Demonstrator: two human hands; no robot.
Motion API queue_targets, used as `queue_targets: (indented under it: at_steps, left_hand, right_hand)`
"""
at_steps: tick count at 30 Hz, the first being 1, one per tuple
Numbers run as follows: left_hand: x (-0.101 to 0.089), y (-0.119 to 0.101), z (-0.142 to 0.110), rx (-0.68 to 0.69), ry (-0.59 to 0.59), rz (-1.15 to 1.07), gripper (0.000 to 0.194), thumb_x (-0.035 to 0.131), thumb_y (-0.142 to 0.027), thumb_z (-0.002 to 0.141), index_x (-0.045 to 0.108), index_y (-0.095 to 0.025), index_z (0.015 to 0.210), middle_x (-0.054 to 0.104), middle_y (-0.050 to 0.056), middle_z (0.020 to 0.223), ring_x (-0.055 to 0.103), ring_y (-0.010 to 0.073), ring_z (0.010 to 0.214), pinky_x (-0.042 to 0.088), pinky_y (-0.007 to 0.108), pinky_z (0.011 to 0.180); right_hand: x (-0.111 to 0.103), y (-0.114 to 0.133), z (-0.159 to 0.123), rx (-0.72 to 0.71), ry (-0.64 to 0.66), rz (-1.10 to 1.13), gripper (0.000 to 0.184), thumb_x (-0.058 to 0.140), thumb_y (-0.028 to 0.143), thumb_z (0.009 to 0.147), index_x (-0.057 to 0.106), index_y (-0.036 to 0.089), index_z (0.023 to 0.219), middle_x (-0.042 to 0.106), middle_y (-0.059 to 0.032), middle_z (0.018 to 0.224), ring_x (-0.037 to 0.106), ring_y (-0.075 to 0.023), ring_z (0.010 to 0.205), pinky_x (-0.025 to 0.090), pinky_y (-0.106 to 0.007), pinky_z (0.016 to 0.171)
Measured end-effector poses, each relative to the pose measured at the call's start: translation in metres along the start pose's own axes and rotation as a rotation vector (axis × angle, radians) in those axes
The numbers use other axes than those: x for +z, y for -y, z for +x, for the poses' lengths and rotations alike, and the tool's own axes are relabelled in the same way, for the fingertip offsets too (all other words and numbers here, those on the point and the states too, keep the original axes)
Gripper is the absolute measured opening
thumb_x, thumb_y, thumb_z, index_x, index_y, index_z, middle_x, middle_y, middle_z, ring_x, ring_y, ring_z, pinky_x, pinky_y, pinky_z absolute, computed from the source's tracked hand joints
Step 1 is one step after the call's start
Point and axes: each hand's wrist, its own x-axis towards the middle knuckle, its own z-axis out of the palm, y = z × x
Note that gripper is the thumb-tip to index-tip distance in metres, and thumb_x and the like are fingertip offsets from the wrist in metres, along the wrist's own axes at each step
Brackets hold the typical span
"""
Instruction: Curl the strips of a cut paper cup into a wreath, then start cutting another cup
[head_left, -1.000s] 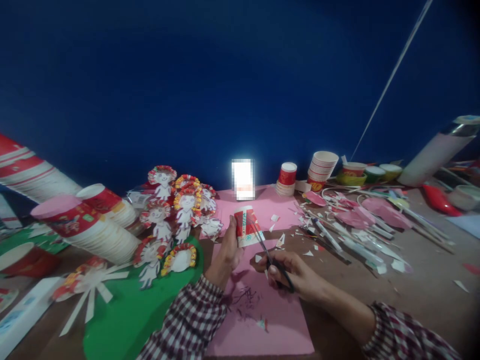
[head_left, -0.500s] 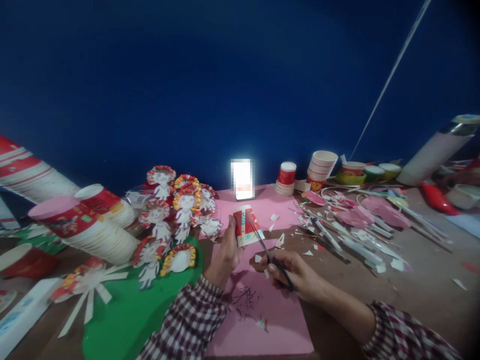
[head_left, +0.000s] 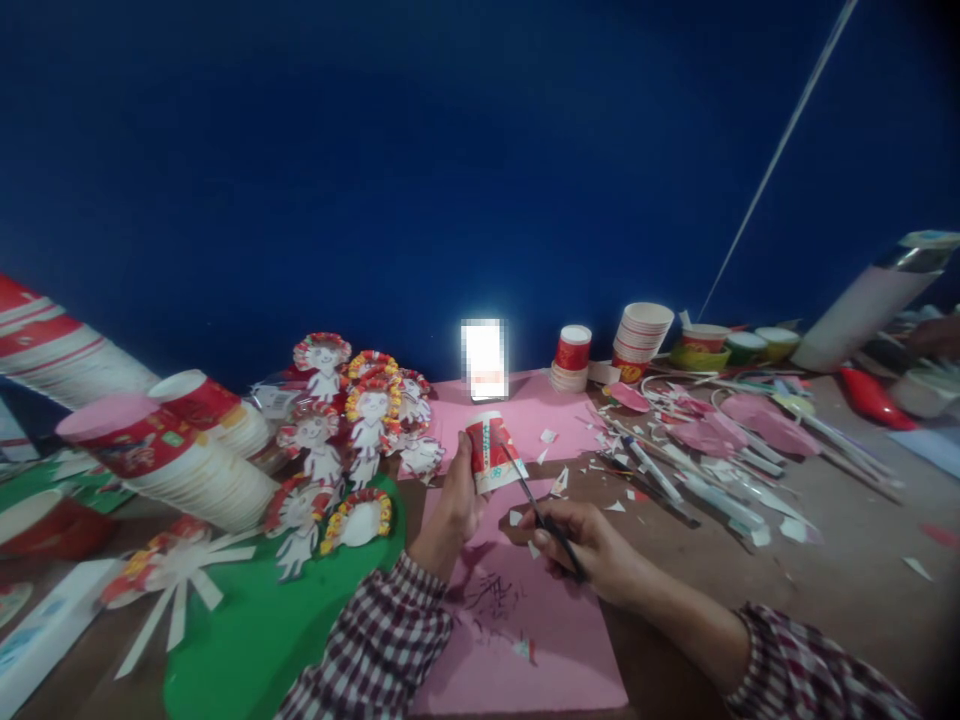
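My left hand [head_left: 454,505] is closed around the left side of a red and white paper cup [head_left: 489,450], held up above the table. In my right hand [head_left: 585,540] is a pair of dark-handled scissors [head_left: 534,498], its blades against the cup's right side. Whether the blades are parted is too fine to make out. Below both hands lies a sheet of pink paper [head_left: 540,650] with dark marks and a small scrap on it.
Paper figures with red and yellow rims [head_left: 367,405] stand left of centre by a green sheet [head_left: 225,640]. Stacked cups [head_left: 187,460] lean at the left. Paper scraps, pens [head_left: 652,465] and pink pieces [head_left: 772,420] litter the right. A bright screen [head_left: 484,358] stands at the back.
The scissors' handles look slightly closer together than before. Cup and left hand have barely moved. At the far right edge, a dark blurred shape has come into view behind the white bowl.
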Motion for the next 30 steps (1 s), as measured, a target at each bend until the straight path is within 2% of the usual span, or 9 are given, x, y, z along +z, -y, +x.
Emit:
queue_targets:
  at_steps: [3,9,15,19,22,26,30]
  left_hand:
    - [0.004,-0.002,-0.003,0.004,-0.064,0.049,0.043,0.054,-0.057,0.078,0.065,-0.022,0.100,0.071,0.005,0.094,0.061,0.0219,0.098,0.045,0.034,0.088]
    - [0.002,-0.001,-0.002,-0.012,-0.090,0.102,0.046,0.053,-0.061,0.076,0.064,-0.021,0.096,0.069,0.003,0.083,0.062,0.0192,0.083,0.046,0.031,0.079]
    - [0.000,0.003,-0.003,-0.012,-0.023,0.149,0.043,0.056,-0.062,0.073,0.061,-0.020,0.081,0.056,-0.002,0.056,0.052,0.0145,0.056,0.042,0.027,0.059]
    - [0.011,-0.001,-0.012,-0.066,0.008,0.166,0.044,0.055,-0.063,0.073,0.060,-0.020,0.083,0.057,0.001,0.059,0.053,0.0163,0.058,0.041,0.027,0.058]
    - [0.018,-0.001,-0.019,-0.093,0.034,0.187,0.046,0.055,-0.063,0.073,0.059,-0.018,0.081,0.056,0.002,0.056,0.054,0.0171,0.057,0.039,0.027,0.055]
    - [0.019,0.004,-0.018,-0.161,0.050,0.261,0.052,0.048,-0.069,0.073,0.053,-0.018,0.076,0.051,-0.002,0.051,0.048,0.0125,0.047,0.031,0.022,0.044]
    - [0.016,0.007,-0.013,-0.112,0.085,0.233,0.051,0.048,-0.068,0.074,0.050,-0.017,0.069,0.045,-0.004,0.046,0.039,0.0085,0.040,0.026,0.021,0.040]
  right_hand:
    - [-0.001,-0.002,0.001,-0.018,0.025,0.004,0.045,0.062,0.055,0.076,0.058,0.014,0.095,0.048,0.0032,0.059,0.044,-0.0064,0.049,0.033,-0.015,0.039]
    - [-0.004,0.001,0.000,-0.031,0.073,0.022,0.047,0.058,0.057,0.078,0.057,0.014,0.098,0.051,0.0014,0.063,0.047,-0.0074,0.052,0.036,-0.015,0.041]
    - [-0.004,0.004,0.000,-0.042,0.053,0.064,0.049,0.059,0.058,0.078,0.056,0.013,0.099,0.053,0.0008,0.062,0.047,-0.0070,0.050,0.036,-0.015,0.040]
    - [-0.005,0.001,0.001,-0.039,0.047,0.050,0.052,0.058,0.058,0.077,0.056,0.013,0.103,0.054,0.0010,0.062,0.048,-0.0072,0.049,0.036,-0.015,0.038]
    - [-0.005,0.000,0.002,-0.049,0.042,0.050,0.050,0.057,0.060,0.077,0.056,0.013,0.096,0.054,0.0010,0.062,0.046,-0.0067,0.047,0.036,-0.015,0.037]
    - [-0.006,0.001,0.001,-0.081,0.017,0.041,0.047,0.056,0.059,0.078,0.056,0.014,0.088,0.054,0.0013,0.060,0.044,-0.0058,0.043,0.035,-0.015,0.035]
    - [-0.005,0.002,0.001,-0.098,-0.014,0.040,0.043,0.056,0.056,0.080,0.057,0.014,0.089,0.054,0.0024,0.058,0.044,-0.0053,0.042,0.036,-0.015,0.037]
